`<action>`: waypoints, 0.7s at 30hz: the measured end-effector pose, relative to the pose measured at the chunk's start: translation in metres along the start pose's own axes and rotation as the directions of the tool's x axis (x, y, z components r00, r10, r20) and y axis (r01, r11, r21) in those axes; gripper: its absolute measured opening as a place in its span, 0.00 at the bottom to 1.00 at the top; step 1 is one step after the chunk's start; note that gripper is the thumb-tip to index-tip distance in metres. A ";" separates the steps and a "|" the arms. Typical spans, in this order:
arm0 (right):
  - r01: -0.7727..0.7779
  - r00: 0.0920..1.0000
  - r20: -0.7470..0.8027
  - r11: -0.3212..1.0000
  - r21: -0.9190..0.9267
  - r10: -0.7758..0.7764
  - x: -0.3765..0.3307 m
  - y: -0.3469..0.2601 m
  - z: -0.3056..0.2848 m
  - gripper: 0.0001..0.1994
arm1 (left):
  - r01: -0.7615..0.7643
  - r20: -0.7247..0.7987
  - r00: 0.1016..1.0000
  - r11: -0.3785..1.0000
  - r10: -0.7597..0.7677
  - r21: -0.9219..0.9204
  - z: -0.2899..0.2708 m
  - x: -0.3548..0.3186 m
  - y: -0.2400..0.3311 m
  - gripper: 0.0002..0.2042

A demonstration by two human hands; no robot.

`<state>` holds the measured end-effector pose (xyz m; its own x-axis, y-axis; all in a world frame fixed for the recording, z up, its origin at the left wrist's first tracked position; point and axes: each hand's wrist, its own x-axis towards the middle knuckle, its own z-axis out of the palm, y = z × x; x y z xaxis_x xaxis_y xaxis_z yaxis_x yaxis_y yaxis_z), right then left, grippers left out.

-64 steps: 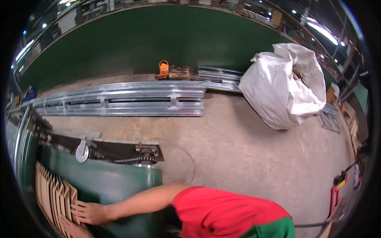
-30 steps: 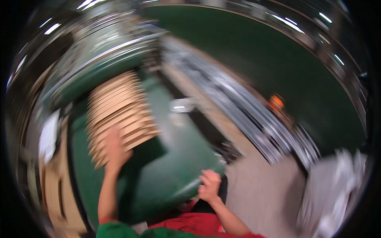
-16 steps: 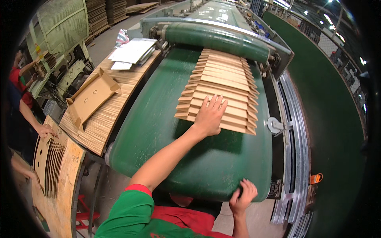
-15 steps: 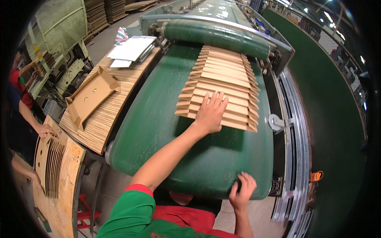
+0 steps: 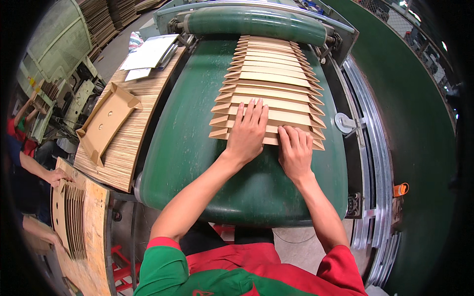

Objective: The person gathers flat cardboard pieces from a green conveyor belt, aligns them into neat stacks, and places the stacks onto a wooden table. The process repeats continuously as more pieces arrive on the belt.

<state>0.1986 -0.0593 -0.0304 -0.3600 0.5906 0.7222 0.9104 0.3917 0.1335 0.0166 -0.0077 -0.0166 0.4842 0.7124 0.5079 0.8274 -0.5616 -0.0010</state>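
Note:
A row of folded brown cardboard trays (image 5: pixel 274 74) lies overlapped on the green conveyor belt (image 5: pixel 187 108), its far end under the green roller (image 5: pixel 256 23). My left hand (image 5: pixel 247 133) rests flat on the nearest trays, fingers stretched forward. Beside it, my right hand (image 5: pixel 297 148) touches the near edge of the row, its fingers laid over the top with a slight bend. Neither hand visibly grips a tray. The palms hide part of the front tray.
At left, a wooden side table (image 5: pixel 131 143) bears an open cardboard tray (image 5: pixel 109 121) and white papers (image 5: pixel 148 52). A co-worker's hands (image 5: pixel 59 176) hold a stack of cardboard trays (image 5: pixel 74 222) on a wooden board (image 5: pixel 96 212). Metal rails (image 5: pixel 368 123) and an orange object (image 5: pixel 401 189) are at right.
My right hand has risen from the belt's near edge to the front of the tray row. My left hand stays on the trays. The view has shifted somewhat.

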 end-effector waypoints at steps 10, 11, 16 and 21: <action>0.014 0.986 0.163 0.981 0.192 -0.046 0.001 0.001 -0.008 0.18 | -0.058 -0.022 0.998 0.998 0.057 -0.035 -0.012 -0.007 0.001 0.40; 0.005 0.980 0.192 0.978 0.211 -0.047 0.002 0.003 -0.008 0.18 | -0.043 -0.042 0.998 0.998 0.041 -0.044 -0.013 -0.005 0.001 0.40; 0.043 0.992 0.108 0.980 0.195 -0.065 0.013 0.001 -0.012 0.15 | -0.038 0.128 0.991 0.999 0.039 -0.009 -0.005 0.001 0.000 0.40; -0.138 0.903 0.427 0.975 0.177 0.050 0.041 -0.004 -0.036 0.19 | -0.031 0.207 0.978 0.999 0.038 -0.036 0.006 0.002 0.001 0.35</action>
<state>0.1876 -0.0620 0.0225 -0.3664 0.8544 0.3686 0.9008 0.4249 -0.0896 0.0207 -0.0043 -0.0206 0.5634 0.7626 0.3179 0.8013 -0.5981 0.0145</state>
